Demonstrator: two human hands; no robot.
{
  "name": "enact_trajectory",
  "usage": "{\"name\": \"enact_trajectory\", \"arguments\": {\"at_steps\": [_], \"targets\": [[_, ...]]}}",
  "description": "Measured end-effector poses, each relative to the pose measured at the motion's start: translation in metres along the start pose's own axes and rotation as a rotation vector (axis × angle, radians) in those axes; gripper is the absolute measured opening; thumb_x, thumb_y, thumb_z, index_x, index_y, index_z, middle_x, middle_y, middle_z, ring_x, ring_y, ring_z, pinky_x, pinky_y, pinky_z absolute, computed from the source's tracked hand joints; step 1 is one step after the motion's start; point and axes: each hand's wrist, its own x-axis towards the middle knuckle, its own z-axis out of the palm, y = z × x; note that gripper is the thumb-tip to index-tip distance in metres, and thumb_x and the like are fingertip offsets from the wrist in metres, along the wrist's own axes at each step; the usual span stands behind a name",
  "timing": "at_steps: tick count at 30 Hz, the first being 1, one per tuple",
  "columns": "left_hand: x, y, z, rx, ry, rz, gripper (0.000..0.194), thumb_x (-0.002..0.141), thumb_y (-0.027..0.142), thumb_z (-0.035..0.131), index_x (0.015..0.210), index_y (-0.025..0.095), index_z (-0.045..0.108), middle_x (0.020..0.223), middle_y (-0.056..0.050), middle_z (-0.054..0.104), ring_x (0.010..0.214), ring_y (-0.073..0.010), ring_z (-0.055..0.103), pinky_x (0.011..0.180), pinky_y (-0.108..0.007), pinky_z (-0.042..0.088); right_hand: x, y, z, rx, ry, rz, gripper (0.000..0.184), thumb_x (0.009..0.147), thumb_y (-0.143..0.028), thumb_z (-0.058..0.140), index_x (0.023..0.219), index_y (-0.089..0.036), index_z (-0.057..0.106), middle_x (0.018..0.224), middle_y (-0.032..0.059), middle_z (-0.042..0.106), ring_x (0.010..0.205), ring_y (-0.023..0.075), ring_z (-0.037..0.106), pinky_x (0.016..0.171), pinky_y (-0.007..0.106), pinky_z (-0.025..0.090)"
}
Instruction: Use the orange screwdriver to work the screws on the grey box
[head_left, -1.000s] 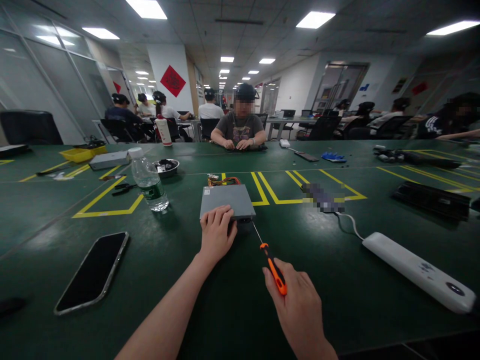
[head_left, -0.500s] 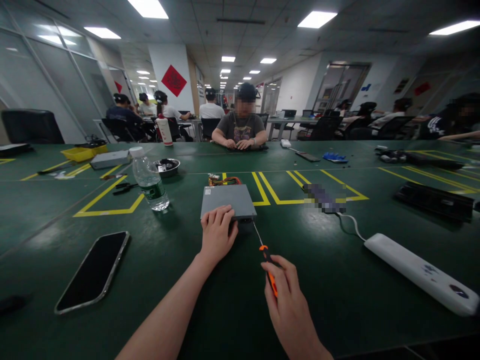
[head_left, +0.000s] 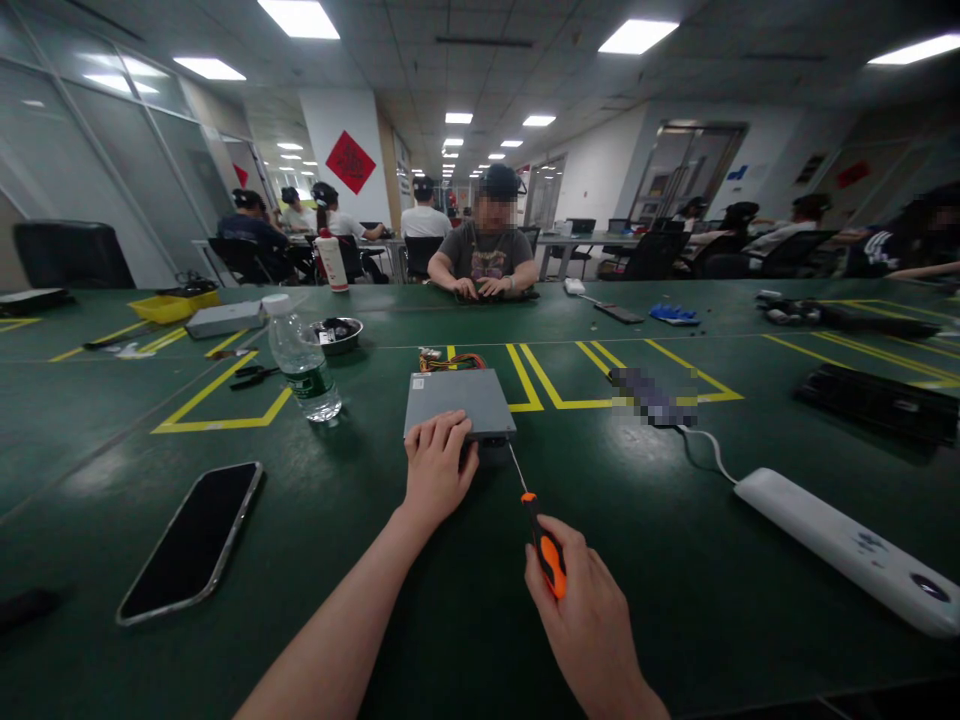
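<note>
A flat grey metal box (head_left: 459, 400) with coloured wires at its far end lies on the green table (head_left: 465, 620) in front of me. My left hand (head_left: 437, 470) rests on the box's near edge, fingers curled over it and holding it down. My right hand (head_left: 592, 625) is closed round the orange and black handle of a screwdriver (head_left: 538, 530). The thin shaft points away from me, with its tip at the box's near right corner.
A black phone (head_left: 191, 540) lies to the left, a water bottle (head_left: 301, 360) behind it. A long white device (head_left: 847, 550) with a cable lies on the right, and a black keyboard (head_left: 877, 402) beyond it. A person (head_left: 487, 255) sits across the table; others sit farther back.
My right hand shifted its grip on the screwdriver handle, fingers rolling round it. The tip stays at the box's corner and my left hand has not moved.
</note>
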Motion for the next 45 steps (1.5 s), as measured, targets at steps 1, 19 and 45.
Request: {"name": "enact_trajectory", "arguments": {"at_steps": [1,19,45], "targets": [[0.0,0.0,0.0,0.003,-0.002,0.001,0.023,0.085,0.027,0.049,0.106,0.022,0.054,0.12,-0.005,0.058,0.111,-0.0227,0.048,0.093,-0.04,0.028,0.0,0.001,-0.001,0.014,-0.001,0.014,0.035,0.097,-0.042,0.026,0.107,-0.015,0.047,0.078,0.0068,0.064,0.061,0.0178,0.063,0.053,0.029,0.052],[0.0,0.0,0.0,-0.004,-0.004,0.004,0.023,0.084,0.026,0.05,0.107,0.022,0.054,0.12,-0.005,0.058,0.111,-0.0231,0.048,0.094,-0.041,0.027,0.007,-0.012,0.008,0.087,0.009,-0.075,0.027,0.097,-0.033,0.031,0.106,-0.014,0.049,0.075,0.0057,0.064,0.058,0.0163,0.061,0.054,0.027,0.05],[0.001,0.003,-0.001,0.002,0.053,0.014,0.022,0.082,0.023,0.052,0.104,0.022,0.058,0.116,-0.007,0.061,0.108,-0.0239,0.051,0.092,-0.041,0.031,-0.014,-0.038,0.02,0.639,-0.034,0.455,0.035,0.092,-0.031,0.038,0.125,-0.021,0.044,0.11,0.0098,0.057,0.086,0.0196,0.062,0.07,0.028,0.052]]}}
